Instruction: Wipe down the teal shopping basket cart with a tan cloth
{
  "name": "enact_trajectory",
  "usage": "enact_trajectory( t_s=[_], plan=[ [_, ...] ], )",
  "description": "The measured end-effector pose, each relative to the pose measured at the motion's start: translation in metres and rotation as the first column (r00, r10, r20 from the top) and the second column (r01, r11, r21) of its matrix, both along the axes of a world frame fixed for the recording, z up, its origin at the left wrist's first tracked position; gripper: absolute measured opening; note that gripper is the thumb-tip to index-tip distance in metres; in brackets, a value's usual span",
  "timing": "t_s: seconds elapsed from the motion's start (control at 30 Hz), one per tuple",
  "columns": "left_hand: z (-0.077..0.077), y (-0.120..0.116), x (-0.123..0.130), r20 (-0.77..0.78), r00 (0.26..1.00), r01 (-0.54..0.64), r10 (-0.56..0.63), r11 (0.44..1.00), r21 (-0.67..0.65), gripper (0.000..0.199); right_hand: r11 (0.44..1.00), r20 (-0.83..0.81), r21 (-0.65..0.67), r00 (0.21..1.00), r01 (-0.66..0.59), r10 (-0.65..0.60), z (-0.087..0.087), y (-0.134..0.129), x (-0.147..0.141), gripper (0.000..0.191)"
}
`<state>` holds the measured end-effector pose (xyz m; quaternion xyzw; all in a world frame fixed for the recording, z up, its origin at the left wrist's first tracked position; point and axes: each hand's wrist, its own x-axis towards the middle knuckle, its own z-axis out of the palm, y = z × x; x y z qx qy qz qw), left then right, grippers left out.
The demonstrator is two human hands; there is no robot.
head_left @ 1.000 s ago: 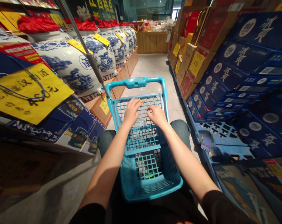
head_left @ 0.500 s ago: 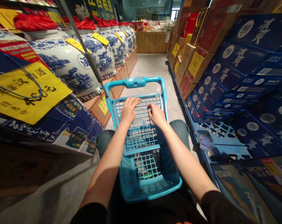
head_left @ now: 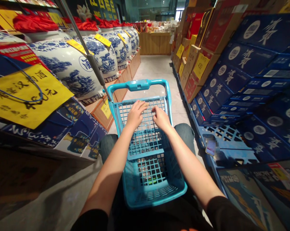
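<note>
A turquoise plastic shopping basket stands between my knees, with a grid panel across its upper part and a raised handle at the far end. Over the left side of the panel, my left hand lies palm down, open, its fingers stretched to the right. My right hand hovers over or rests on the right side; contact cannot be made out. Its fingers bend loosely, with a gap between thumb and forefinger and nothing visible in it. A metal pole with a grey grip meets the basket's left rim.
Blue-and-white jars with red cloth tops line the left, beside boxes under a yellow price sign. Stacked blue cartons rise at right by a blue pallet with a phone. A tiled aisle leads to a wooden counter.
My left hand has shifted slightly right along the grid panel, closer to my right hand. My right hand and the basket look unmoved.
</note>
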<state>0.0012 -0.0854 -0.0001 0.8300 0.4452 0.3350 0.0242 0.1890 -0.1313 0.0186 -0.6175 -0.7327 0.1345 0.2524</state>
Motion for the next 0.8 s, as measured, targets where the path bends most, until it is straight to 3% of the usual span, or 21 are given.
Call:
enact_trajectory(
  t_s=[0.17, 0.23, 0.33, 0.4, 0.8],
  plan=[
    [0.001, 0.010, -0.021, 0.193, 0.912, -0.375, 0.362, 0.926, 0.036, 0.065, 1.000, -0.018, 0.005, 1.000, 0.024, -0.024, -0.003, 0.002, 0.000, 0.041],
    [-0.002, 0.010, -0.020, 0.180, 0.925, -0.343, 0.334, 0.939, 0.021, 0.065, 1.000, -0.033, 0.013, 0.999, 0.024, -0.024, -0.004, 0.003, -0.001, 0.035],
    [-0.006, 0.007, -0.010, 0.068, 0.987, -0.147, 0.146, 0.989, 0.006, 0.063, 1.000, -0.045, 0.011, 0.999, 0.020, -0.019, -0.005, 0.005, -0.001, 0.025],
    [-0.007, 0.005, -0.004, 0.030, 0.996, -0.083, 0.083, 0.997, 0.006, 0.060, 1.000, -0.040, 0.007, 0.999, 0.016, -0.015, -0.005, 0.005, 0.000, 0.023],
    [-0.009, 0.003, -0.004, 0.034, 0.996, -0.084, 0.083, 0.996, 0.020, 0.056, 0.999, -0.070, 0.036, 0.997, -0.030, 0.032, -0.012, 0.008, 0.003, 0.006]
  ],
)
